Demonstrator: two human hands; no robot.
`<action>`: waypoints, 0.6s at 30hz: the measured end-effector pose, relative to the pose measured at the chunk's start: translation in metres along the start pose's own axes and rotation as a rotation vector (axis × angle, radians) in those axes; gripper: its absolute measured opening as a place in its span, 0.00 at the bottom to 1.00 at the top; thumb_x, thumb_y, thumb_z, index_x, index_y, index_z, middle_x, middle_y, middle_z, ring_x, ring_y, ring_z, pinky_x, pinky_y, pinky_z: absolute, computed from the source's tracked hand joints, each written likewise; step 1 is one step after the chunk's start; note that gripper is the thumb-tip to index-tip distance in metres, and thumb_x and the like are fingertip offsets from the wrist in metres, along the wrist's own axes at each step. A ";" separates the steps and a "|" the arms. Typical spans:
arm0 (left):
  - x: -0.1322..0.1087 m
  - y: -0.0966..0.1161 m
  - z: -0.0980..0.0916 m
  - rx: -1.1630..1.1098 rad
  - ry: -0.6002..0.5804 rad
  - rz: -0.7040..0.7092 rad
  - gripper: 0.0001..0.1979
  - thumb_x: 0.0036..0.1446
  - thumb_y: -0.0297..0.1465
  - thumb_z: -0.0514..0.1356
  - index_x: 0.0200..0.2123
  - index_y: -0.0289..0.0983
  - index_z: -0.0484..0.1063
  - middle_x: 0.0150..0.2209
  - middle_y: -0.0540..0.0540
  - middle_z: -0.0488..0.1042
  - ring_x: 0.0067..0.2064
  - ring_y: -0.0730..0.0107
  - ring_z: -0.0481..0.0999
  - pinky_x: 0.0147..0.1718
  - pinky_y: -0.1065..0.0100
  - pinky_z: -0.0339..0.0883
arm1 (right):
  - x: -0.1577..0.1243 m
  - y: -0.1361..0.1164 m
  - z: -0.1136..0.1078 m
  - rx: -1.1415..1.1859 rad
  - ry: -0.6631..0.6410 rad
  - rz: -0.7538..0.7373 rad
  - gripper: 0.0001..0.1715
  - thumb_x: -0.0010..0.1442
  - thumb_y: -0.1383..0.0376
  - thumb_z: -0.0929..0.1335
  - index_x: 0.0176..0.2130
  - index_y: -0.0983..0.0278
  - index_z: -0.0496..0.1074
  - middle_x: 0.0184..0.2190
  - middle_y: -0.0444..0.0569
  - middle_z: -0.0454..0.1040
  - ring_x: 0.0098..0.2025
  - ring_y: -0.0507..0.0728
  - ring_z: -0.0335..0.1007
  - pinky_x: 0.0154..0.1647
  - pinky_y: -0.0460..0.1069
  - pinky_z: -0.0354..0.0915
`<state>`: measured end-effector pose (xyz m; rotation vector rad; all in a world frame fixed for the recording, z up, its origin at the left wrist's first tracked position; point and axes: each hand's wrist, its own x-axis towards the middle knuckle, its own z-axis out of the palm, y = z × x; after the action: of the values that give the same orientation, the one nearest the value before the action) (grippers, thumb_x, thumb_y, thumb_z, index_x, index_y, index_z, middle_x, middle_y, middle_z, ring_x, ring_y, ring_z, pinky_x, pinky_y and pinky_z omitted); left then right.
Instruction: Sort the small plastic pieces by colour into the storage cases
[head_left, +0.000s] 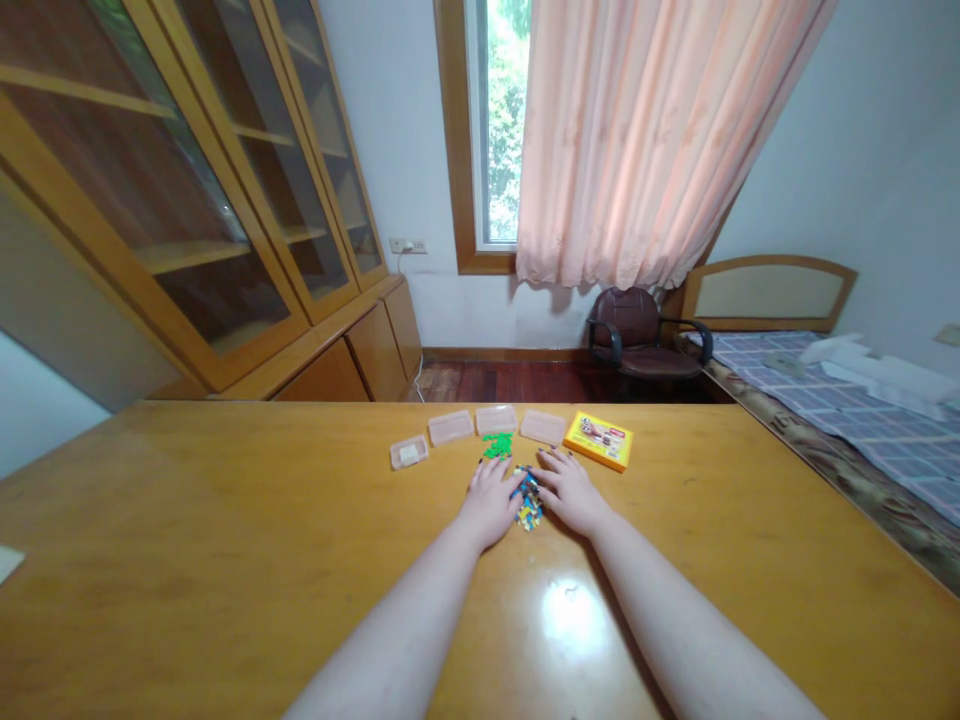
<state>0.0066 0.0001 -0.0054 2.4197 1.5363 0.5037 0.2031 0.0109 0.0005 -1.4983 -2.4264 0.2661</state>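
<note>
A pile of small mixed blue, yellow, white and dark pieces (529, 508) lies on the table between my two hands. My left hand (491, 503) rests at its left side with fingers spread, the thumb reaching to the pile's edge. On the other side my right hand (571, 490) is spread too, its thumb and index finger at the pile. Neither hand shows anything gripped. Just beyond my left fingertips sits a heap of bright green pieces (498, 444). The pieces are too small to make out their exact kind.
Behind the piles stand clear plastic trays: a left one (450, 428), a middle one (496, 418) and a right one (543, 426). A smaller tray (397, 457) holds something white. A yellow box (598, 441) lies at the right on the wooden table (247, 540).
</note>
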 end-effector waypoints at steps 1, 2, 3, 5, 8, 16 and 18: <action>-0.001 0.000 -0.001 -0.002 0.004 -0.018 0.20 0.59 0.36 0.53 0.55 0.45 0.67 0.61 0.43 0.60 0.63 0.54 0.54 0.61 0.48 0.44 | 0.001 0.000 0.000 -0.011 0.000 0.008 0.24 0.63 0.55 0.61 0.57 0.56 0.66 0.62 0.52 0.58 0.65 0.64 0.46 0.63 0.62 0.45; -0.001 -0.001 -0.002 -0.003 0.011 -0.037 0.20 0.59 0.35 0.53 0.54 0.45 0.67 0.61 0.43 0.61 0.63 0.54 0.55 0.61 0.48 0.45 | 0.002 0.000 0.001 -0.021 0.006 0.025 0.25 0.63 0.55 0.61 0.57 0.57 0.66 0.63 0.52 0.58 0.65 0.64 0.46 0.63 0.62 0.44; -0.002 -0.001 -0.003 -0.003 0.021 -0.052 0.19 0.59 0.35 0.53 0.54 0.44 0.68 0.60 0.43 0.62 0.62 0.54 0.55 0.61 0.48 0.46 | 0.004 0.000 0.001 -0.029 0.015 0.046 0.26 0.63 0.56 0.60 0.58 0.59 0.65 0.63 0.52 0.57 0.65 0.64 0.45 0.64 0.62 0.44; -0.002 -0.003 -0.006 0.000 0.049 -0.067 0.18 0.58 0.34 0.53 0.51 0.42 0.70 0.59 0.42 0.64 0.61 0.54 0.57 0.60 0.49 0.48 | 0.005 0.000 0.000 -0.029 0.033 0.077 0.27 0.63 0.57 0.60 0.59 0.61 0.63 0.62 0.53 0.58 0.65 0.63 0.45 0.64 0.61 0.44; -0.003 -0.005 -0.009 0.015 0.112 -0.086 0.14 0.58 0.33 0.54 0.45 0.40 0.74 0.54 0.42 0.69 0.58 0.56 0.61 0.60 0.51 0.50 | 0.003 0.000 -0.003 -0.002 0.035 0.031 0.26 0.63 0.57 0.60 0.59 0.59 0.63 0.62 0.51 0.58 0.65 0.62 0.46 0.63 0.61 0.45; -0.002 -0.003 -0.019 0.047 0.141 -0.144 0.14 0.56 0.26 0.52 0.41 0.39 0.75 0.47 0.43 0.74 0.50 0.60 0.68 0.53 0.58 0.59 | 0.003 -0.004 -0.006 -0.017 -0.017 0.032 0.27 0.63 0.54 0.60 0.60 0.56 0.62 0.64 0.50 0.55 0.66 0.64 0.42 0.64 0.64 0.39; -0.002 -0.003 -0.023 0.057 0.127 -0.181 0.15 0.55 0.24 0.52 0.42 0.39 0.75 0.44 0.43 0.75 0.48 0.60 0.70 0.50 0.58 0.61 | 0.004 -0.005 -0.005 -0.022 -0.026 0.003 0.28 0.63 0.53 0.60 0.61 0.54 0.60 0.65 0.49 0.53 0.67 0.64 0.39 0.64 0.63 0.37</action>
<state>-0.0057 -0.0007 0.0138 2.2991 1.8244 0.5943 0.1983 0.0125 0.0073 -1.5166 -2.4548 0.2620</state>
